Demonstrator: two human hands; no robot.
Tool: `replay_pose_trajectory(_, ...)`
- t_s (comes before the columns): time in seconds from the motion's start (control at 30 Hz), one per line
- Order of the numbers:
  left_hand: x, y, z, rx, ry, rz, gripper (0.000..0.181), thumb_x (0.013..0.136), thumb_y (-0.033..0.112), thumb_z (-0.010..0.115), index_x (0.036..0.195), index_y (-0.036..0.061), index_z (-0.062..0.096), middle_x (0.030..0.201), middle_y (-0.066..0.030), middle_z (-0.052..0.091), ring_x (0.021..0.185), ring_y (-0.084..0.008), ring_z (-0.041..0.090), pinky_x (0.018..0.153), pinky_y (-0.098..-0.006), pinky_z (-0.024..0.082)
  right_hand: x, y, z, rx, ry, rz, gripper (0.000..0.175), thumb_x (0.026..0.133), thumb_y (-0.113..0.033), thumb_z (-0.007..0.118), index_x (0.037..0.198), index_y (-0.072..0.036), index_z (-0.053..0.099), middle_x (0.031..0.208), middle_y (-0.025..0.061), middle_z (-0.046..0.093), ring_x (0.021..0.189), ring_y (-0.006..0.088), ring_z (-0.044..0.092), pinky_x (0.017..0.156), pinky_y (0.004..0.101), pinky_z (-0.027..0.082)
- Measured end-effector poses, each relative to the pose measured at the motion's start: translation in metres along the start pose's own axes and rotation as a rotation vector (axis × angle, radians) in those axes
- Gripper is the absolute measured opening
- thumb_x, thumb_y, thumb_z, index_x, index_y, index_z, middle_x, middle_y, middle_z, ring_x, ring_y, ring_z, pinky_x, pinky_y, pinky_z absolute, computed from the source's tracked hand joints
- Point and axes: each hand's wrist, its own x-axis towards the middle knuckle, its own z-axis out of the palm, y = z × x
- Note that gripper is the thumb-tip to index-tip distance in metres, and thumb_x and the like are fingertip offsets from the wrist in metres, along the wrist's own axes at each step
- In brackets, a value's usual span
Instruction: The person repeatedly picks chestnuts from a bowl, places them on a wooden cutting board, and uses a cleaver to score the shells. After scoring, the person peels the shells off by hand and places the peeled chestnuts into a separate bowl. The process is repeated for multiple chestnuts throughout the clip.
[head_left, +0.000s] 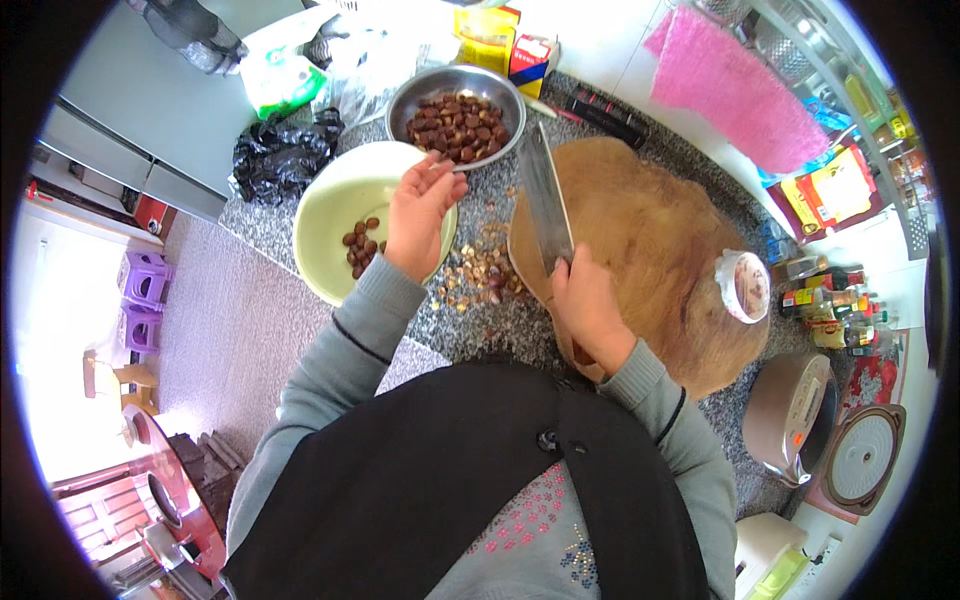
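Note:
My right hand (589, 304) grips the handle of a broad-bladed kitchen cleaver (547, 202), whose blade lies over the left edge of a thick wooden chopping board (637, 225). My left hand (424, 214) is raised over the right rim of a pale green basin (322, 217), fingers curled together; whether something small sits between the fingertips I cannot tell. Several brown nuts, seemingly chestnuts (361, 244), lie in the basin. A steel bowl (517, 112) behind it holds many brown nuts (457, 127). Bits of shell (480, 274) are scattered on the counter between basin and board.
A black plastic bag (285, 157) lies left of the basin. On the board's right stands a small round container (742, 286). A rice cooker (787, 412) and bottles (832, 311) stand at the right. Yellow (484, 37) and red (532, 60) packages stand behind the steel bowl.

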Motion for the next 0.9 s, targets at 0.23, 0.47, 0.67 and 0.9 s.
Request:
replay_pose_trajectory(0.23, -0.098, -0.028, -0.028, 0.329, -0.18, -0.173, 0.017, 0.094, 0.004, 0.056, 0.11, -0.0001, 0.061, 0.091, -0.0045, 0.066, 0.079, -0.009, 0.059, 0.072, -0.0241, 0.05, -0.001, -0.012, -0.002, -0.071, -0.093, -0.009, 0.019, 0.094, -0.018, 0.049, 0.095, 0.001, 0.046, 0.072, 0.0269, 0.062, 0.069, 0.0459, 0.062, 0.062, 0.0547, 0.049)
replay_pose_trajectory(0.47, -0.112, -0.029, -0.037, 0.491, -0.201, 0.007, 0.018, 0.093, 0.001, 0.057, 0.111, -0.0001, 0.061, 0.094, -0.0026, 0.065, 0.086, -0.0072, 0.06, 0.075, -0.0222, 0.05, -0.009, -0.013, 0.003, -0.099, -0.107, -0.132, 0.017, 0.094, -0.018, 0.049, 0.094, -0.001, 0.045, 0.071, 0.0252, 0.062, 0.067, 0.0451, 0.061, 0.062, 0.0543, 0.048)
replay_pose_trajectory(0.67, -0.071, 0.03, -0.074, 1.212, -0.288, 0.451, 0.041, 0.081, 0.007, 0.071, 0.119, 0.0072, 0.058, 0.107, -0.0126, 0.062, 0.095, -0.0245, 0.063, 0.083, -0.0353, 0.052, -0.012, -0.01, 0.003, -0.126, -0.066, -0.187, 0.017, 0.093, -0.017, 0.051, 0.093, -0.002, 0.045, 0.069, 0.025, 0.06, 0.064, 0.045, 0.06, 0.057, 0.0541, 0.047)
replay_pose_trajectory(0.9, -0.001, 0.05, -0.14, 1.849, -0.425, -0.406, 0.094, 0.064, 0.037, 0.086, 0.141, 0.0147, 0.036, 0.132, -0.0266, 0.042, 0.112, -0.0447, 0.054, 0.095, -0.0457, 0.048, -0.006, -0.022, 0.002, -0.194, -0.109, -0.19, 0.018, 0.092, -0.017, 0.051, 0.093, -0.001, 0.044, 0.07, 0.0256, 0.061, 0.067, 0.0455, 0.06, 0.06, 0.0548, 0.047)
